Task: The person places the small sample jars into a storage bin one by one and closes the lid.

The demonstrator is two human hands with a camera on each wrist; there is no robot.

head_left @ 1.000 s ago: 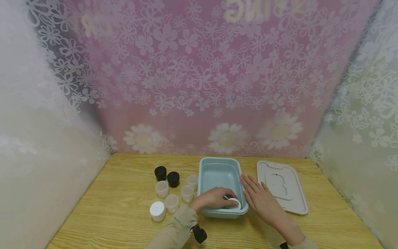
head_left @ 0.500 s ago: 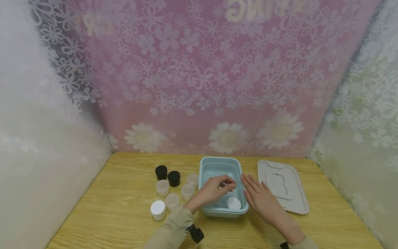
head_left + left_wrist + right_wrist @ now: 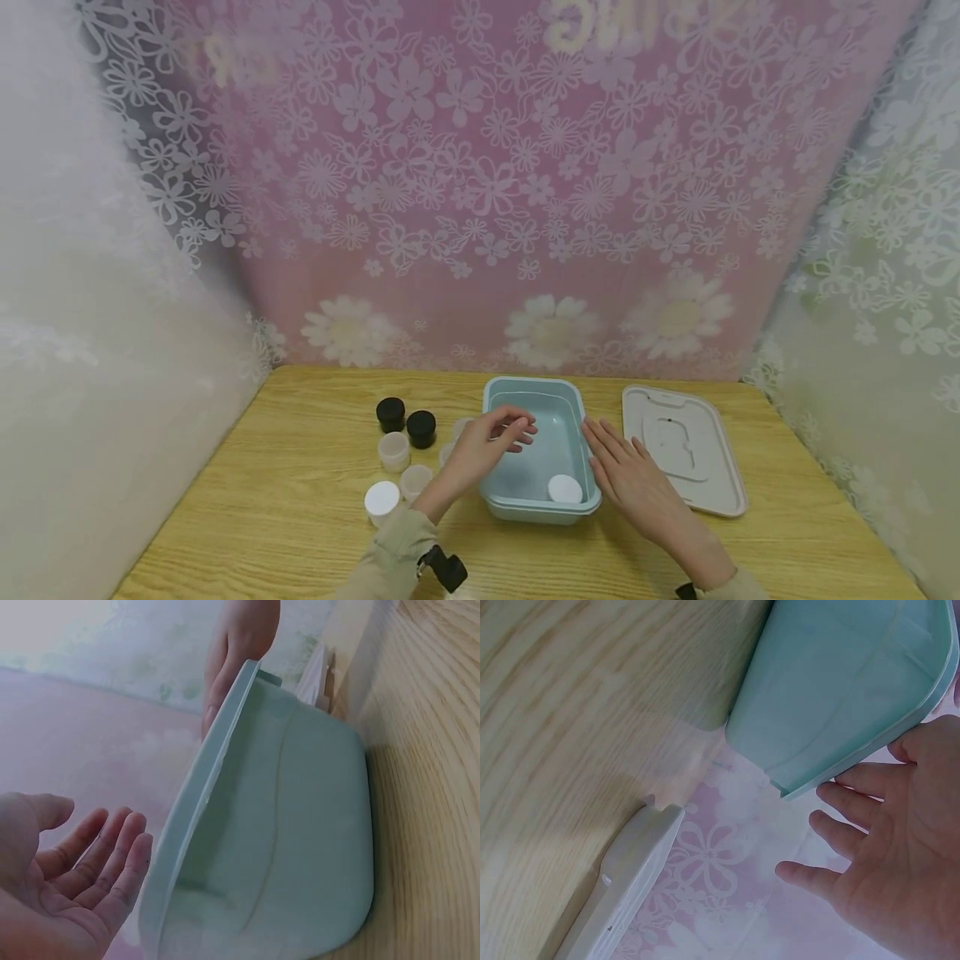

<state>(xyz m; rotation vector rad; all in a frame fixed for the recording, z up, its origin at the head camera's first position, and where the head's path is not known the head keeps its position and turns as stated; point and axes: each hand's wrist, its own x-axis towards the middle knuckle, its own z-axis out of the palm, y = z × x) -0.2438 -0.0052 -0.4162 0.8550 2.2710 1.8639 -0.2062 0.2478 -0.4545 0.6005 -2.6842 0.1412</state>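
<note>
Person's two bare hands at a pale-blue bin [image 3: 534, 507] on a wood worktop [image 3: 285, 533]. L hand [image 3: 486, 447] is over the bin's L rim, fingers loosely bent, nothing in its grasp. R hand [image 3: 630, 479] lies w/ fingers straight against the bin's R rim, also gripping nothing. A white round-topped item [image 3: 564, 490] sits inside the bin, in its near R corner. Btwn bin & worktop's L edge: a white-lidded jar [image 3: 382, 502], frosted jars [image 3: 393, 452], 2 black-lidded jars [image 3: 391, 414]. Twd the worktop's R edge, a pale lid-like panel [image 3: 701, 433] lies flat.

To do this well, IMO: L wrist should ride high enough to clear the rim & not knock the frosted jars just outside it. A light, even touch from R hand is prob. enough to steady the bin; a hard push might slide it into the jars. Items are best let go low, tucked nr the bin's corners to save space.

Views: only the head cam shows the white item & the jars, but there L hand partly hides 2 frosted ones. R wrist cam shows fingertips meeting the rim from outside, plus the panel edge-on. L wrist cam shows the bin's outer wall, its base on the worktop, & L fingers spread next to the rim.
</note>
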